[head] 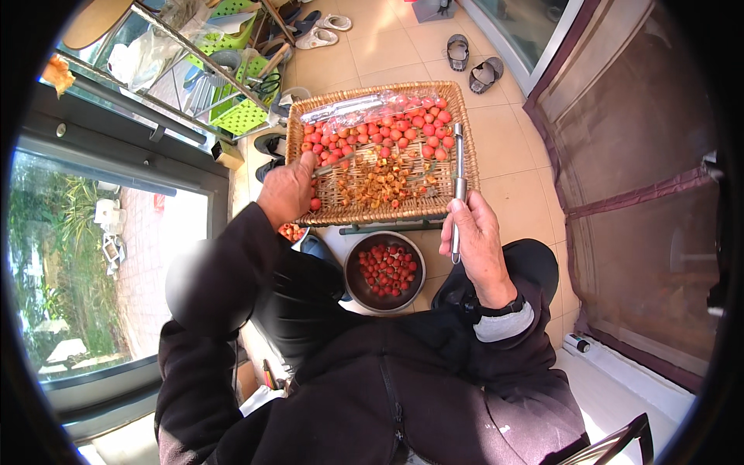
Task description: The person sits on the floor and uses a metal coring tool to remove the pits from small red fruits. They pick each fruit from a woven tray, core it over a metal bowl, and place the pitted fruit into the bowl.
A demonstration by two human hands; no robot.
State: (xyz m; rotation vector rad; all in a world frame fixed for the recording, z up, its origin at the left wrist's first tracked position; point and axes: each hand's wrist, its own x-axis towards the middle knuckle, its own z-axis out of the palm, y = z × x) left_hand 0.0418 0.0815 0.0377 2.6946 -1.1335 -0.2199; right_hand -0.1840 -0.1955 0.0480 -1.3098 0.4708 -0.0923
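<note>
My right hand (481, 238) grips the handle of a metal fruit corer (459, 168), its long shaft pointing away over the right rim of a wicker basket (469, 133). At the basket's left side, my left hand (288, 192) holds a thin tool (334, 165), probably a small knife, over the contents. Small red fruits (401, 125), perhaps hawthorns, fill the far half of the basket. Yellow-brown fruit scraps (378, 183) lie nearer me. A clear plastic wrapper (372, 107) with a metal tool inside rests on the far fruits.
Between my feet stands a dark metal bowl (352, 279) holding red fruits, some with holes. Another container of cut fruit (292, 232) is partly hidden under my left wrist. A shelf rack with green baskets (239, 119) stands left; slippers (486, 74) lie on the tiles.
</note>
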